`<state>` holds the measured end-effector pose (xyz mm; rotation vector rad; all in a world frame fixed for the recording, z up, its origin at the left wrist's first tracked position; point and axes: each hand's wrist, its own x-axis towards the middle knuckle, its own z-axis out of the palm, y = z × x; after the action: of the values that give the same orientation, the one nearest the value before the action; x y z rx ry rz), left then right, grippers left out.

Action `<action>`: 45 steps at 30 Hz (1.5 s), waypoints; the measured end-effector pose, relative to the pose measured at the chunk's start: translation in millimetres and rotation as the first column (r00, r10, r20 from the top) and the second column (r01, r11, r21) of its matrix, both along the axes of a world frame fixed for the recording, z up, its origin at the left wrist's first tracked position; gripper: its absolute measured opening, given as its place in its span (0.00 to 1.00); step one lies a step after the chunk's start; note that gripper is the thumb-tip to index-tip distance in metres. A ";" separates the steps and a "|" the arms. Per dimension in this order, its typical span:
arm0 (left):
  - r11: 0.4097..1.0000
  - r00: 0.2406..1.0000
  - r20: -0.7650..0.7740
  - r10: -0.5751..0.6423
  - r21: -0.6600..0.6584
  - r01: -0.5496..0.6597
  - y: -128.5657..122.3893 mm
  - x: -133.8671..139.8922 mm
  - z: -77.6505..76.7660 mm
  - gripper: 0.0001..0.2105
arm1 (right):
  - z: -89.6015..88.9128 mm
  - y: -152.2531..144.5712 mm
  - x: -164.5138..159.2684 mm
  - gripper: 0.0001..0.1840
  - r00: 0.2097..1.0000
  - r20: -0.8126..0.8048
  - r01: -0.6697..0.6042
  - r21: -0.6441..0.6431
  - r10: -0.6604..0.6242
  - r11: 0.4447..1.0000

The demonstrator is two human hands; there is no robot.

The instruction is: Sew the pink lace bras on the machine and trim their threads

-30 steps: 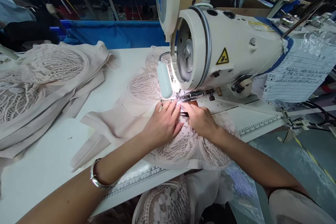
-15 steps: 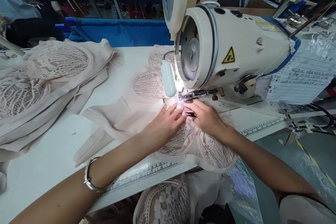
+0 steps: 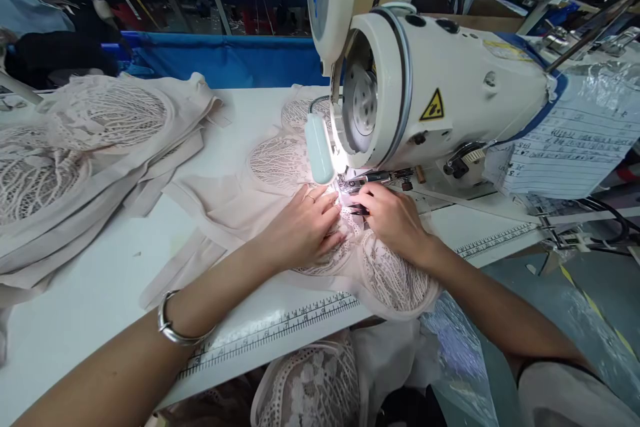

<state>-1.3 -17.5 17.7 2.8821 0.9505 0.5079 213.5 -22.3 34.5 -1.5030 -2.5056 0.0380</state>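
A pale pink lace bra lies under the sewing machine, its near cups at the table's front edge. My left hand rests flat on the fabric left of the needle area, fingers spread, a ring on one of them. Close to the presser foot, my right hand is closed, its fingertips at the lit edge of the bra. From under those fingers pokes a small dark pointed tool, which looks like thread snips. My palm hides the rest of it.
A small lamp lights the needle area. More lace bras are heaped at the left, and another bra hangs below the front edge. A ruler strip runs along that edge. Handwritten paper hangs at right.
The bra has shifted slightly left and away from me. My left hand has moved a little left, its fingers spreading wider. My right hand stays by the presser foot, its fingers more curled.
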 end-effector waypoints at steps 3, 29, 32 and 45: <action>0.995 0.998 -0.045 -0.047 0.090 0.051 -7.0 5.4 1.3 0.11 | -1.2 -29.5 12.2 0.08 0.997 -0.020 0.075 0.052 -0.074 0.996; 0.993 0.993 0.031 -0.116 0.040 0.114 -6.3 2.7 -1.0 0.17 | 7.2 4.3 17.6 0.37 0.963 0.261 -0.015 -0.194 0.066 0.981; 0.994 0.996 0.027 -0.087 0.070 0.085 -6.3 2.6 -0.9 0.19 | 6.8 8.9 17.6 0.40 0.965 0.253 -0.024 -0.192 0.074 0.981; 0.994 0.998 -0.008 -0.055 0.096 0.056 -2.2 -0.6 -0.8 0.18 | 4.3 20.1 24.1 0.34 0.972 0.180 -0.131 -0.137 0.155 0.982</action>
<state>-1.9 -19.7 16.9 2.9869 0.8669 0.5560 237.6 -2.1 38.8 -1.4290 -2.8087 0.0794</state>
